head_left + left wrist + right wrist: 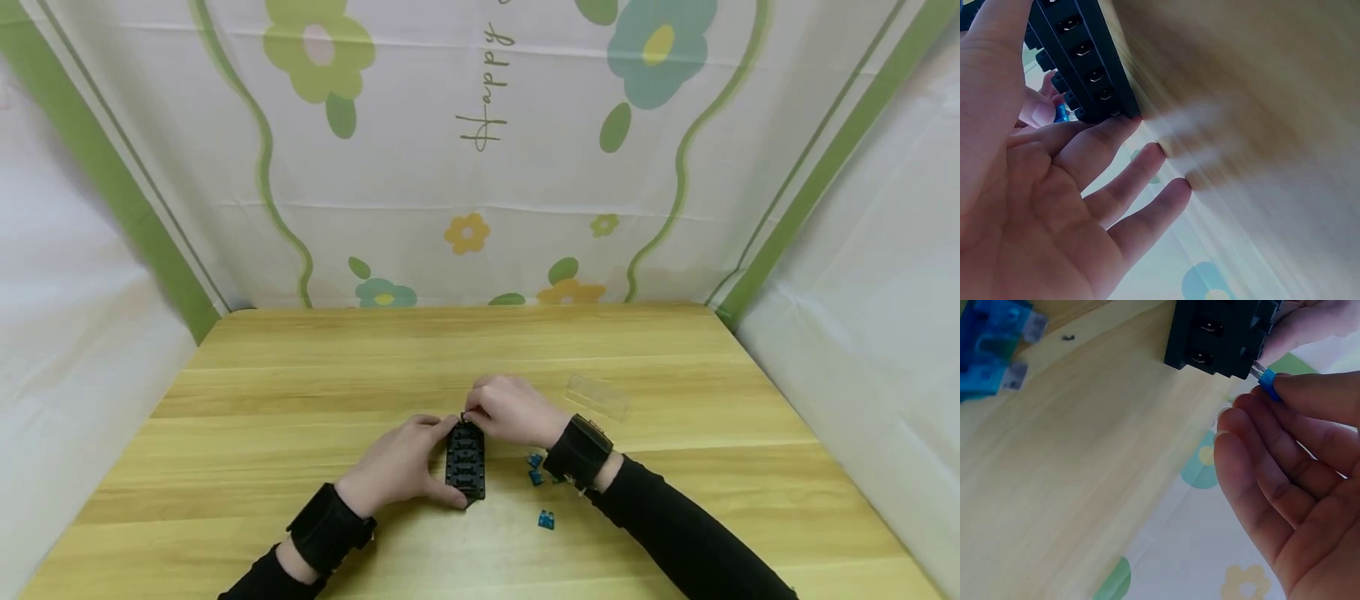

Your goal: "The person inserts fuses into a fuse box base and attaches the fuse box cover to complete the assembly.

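A black fuse block (pixel 466 461) with a row of slots stands lengthwise on the table. My left hand (pixel 401 467) grips it, thumb at the near end and a finger at the far end. In the left wrist view the other fingertips (pixel 1180 187) rest on the tabletop. My right hand (pixel 513 408) is at the block's far end. There it pinches a blue blade fuse (pixel 1269 385) between thumb and finger, the metal prongs pointing at the block's top face. The fuse is hidden by the fingers in the head view.
Several loose blue blade fuses lie right of the block, one fuse (pixel 546 520) nearer than the others and some partly under the right wrist. A clear plastic cover (pixel 597 395) lies behind the right wrist. A patterned cloth (pixel 405 167) hangs at the table's back edge.
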`<action>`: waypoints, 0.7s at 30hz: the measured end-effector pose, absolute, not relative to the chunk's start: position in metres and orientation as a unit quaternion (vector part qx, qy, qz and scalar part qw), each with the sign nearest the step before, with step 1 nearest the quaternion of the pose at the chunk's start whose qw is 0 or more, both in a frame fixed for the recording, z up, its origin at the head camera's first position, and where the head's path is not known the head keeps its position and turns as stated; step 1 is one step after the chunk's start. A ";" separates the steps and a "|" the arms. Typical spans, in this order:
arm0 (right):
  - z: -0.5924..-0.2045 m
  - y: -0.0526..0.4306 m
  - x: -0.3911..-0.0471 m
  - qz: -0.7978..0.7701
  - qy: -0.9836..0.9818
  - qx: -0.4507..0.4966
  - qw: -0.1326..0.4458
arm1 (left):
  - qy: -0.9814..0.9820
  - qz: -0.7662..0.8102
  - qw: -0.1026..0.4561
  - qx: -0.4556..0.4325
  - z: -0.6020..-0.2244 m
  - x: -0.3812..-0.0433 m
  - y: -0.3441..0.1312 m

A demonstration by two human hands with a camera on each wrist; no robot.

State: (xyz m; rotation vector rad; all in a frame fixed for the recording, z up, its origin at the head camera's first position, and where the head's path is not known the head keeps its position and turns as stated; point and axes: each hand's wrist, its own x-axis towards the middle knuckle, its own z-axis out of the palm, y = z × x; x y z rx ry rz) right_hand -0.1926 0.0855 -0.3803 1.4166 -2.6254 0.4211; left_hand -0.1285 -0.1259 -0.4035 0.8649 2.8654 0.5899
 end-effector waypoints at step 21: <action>-0.382 0.079 -0.193 0.096 -0.874 0.475 0.042 | 0.938 0.196 0.056 0.281 -0.404 -0.130 -0.128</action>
